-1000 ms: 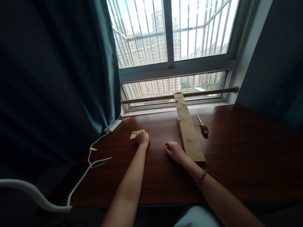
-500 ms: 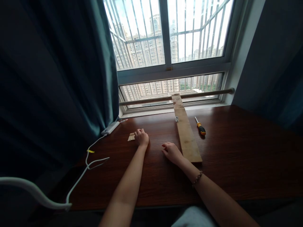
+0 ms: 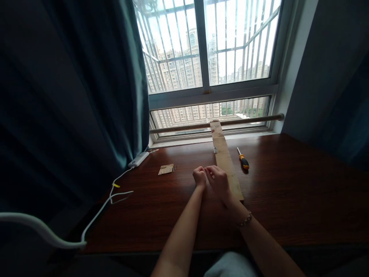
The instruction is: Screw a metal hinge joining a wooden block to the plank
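My left hand [image 3: 199,177] is curled closed above the table, just left of the long wooden board [image 3: 226,156]. Fingertips bent together, my right hand [image 3: 218,181] meets it and covers part of the board's left edge. Whatever lies in either set of fingers is hidden or too small to name. A small metal hinge-like plate [image 3: 215,150] sits on the board's left edge. To the left lies a flat tan piece [image 3: 165,169], with a few thin screw-like bits [image 3: 174,168] beside it.
A screwdriver [image 3: 243,161] with a yellow and black handle lies right of the board. On the left are a white power strip [image 3: 138,159] and its cable [image 3: 101,211]. A rail [image 3: 184,128] crosses the window behind the board's far end; a blue curtain [image 3: 127,96] hangs left.
My left hand has moved right, away from the tan piece, uncovering it and the thin bits. My right hand has shifted slightly right, and the two hands now meet.
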`<action>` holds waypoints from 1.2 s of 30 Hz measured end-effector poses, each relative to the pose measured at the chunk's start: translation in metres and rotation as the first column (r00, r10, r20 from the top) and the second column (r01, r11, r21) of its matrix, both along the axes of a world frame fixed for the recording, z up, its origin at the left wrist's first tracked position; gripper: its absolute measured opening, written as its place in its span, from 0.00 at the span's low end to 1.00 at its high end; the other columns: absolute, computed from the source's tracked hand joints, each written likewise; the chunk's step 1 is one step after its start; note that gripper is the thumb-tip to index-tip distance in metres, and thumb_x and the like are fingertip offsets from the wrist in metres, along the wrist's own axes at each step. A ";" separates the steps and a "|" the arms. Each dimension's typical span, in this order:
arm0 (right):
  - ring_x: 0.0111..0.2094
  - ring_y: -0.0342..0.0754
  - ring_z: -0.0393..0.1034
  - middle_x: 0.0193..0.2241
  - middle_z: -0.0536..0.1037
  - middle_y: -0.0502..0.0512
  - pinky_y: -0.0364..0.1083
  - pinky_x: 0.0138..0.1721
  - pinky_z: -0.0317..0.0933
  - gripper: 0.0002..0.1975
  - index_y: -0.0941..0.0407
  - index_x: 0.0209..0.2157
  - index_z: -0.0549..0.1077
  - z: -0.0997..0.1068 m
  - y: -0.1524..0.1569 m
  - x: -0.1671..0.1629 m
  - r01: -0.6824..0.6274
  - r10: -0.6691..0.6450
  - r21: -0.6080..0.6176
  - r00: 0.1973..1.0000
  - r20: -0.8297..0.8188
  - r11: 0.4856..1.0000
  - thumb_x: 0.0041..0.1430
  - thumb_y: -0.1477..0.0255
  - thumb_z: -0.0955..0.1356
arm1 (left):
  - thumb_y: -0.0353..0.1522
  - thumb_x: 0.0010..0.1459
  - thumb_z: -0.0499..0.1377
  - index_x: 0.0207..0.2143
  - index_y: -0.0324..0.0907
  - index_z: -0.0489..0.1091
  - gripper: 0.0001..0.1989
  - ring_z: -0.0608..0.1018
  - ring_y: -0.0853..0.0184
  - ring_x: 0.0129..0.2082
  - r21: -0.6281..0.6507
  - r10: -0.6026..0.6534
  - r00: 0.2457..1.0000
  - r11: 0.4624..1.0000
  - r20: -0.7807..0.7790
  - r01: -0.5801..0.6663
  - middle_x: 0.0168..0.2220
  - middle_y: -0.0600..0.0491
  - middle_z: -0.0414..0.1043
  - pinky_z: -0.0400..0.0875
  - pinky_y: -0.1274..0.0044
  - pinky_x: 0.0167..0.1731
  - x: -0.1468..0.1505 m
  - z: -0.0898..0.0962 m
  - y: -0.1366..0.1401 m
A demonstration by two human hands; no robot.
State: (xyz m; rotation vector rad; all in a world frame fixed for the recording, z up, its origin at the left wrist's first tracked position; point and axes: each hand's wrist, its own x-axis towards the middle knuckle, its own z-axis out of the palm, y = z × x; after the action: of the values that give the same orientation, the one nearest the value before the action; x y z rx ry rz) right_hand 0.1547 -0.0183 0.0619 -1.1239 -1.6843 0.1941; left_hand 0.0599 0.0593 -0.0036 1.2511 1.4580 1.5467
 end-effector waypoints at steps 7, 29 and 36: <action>0.41 0.52 0.62 0.38 0.72 0.60 0.49 0.44 0.55 0.13 0.58 0.38 0.72 -0.020 0.050 0.122 0.447 -0.445 -0.016 0.892 0.084 0.894 0.54 0.69 0.60 | 0.22 0.35 0.43 0.09 0.41 0.53 0.09 0.59 0.73 0.16 0.058 0.008 0.974 0.998 -0.226 0.005 0.12 0.58 0.50 0.54 0.80 0.21 -0.005 -0.002 0.006; 0.27 0.45 0.71 0.31 0.75 0.55 0.45 0.29 0.65 0.19 0.61 0.40 0.70 -0.047 0.070 0.149 0.264 -0.244 -0.117 0.521 -0.818 0.957 0.49 0.65 0.61 | 0.27 0.52 0.49 0.36 0.40 0.63 0.09 0.70 0.69 0.32 0.282 0.055 0.862 0.954 -0.503 0.104 0.36 0.49 0.65 0.66 0.75 0.35 0.023 0.003 -0.014; 0.11 0.40 0.61 0.11 0.65 0.44 0.38 0.11 0.54 0.12 0.58 0.23 0.64 -0.023 0.049 0.138 -0.028 -0.130 -0.140 0.239 -0.962 0.990 0.47 0.62 0.64 | 0.28 0.51 0.53 0.51 0.41 0.54 0.23 0.69 0.69 0.33 0.436 0.200 0.838 0.899 -0.508 0.050 0.47 0.45 0.57 0.67 0.72 0.38 0.025 0.010 -0.021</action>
State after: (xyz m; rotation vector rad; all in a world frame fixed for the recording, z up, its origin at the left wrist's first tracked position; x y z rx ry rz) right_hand 0.2924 0.0305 0.0390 -0.7991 -0.4429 0.8118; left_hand 0.0850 0.0381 0.0067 2.0576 1.5547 1.7159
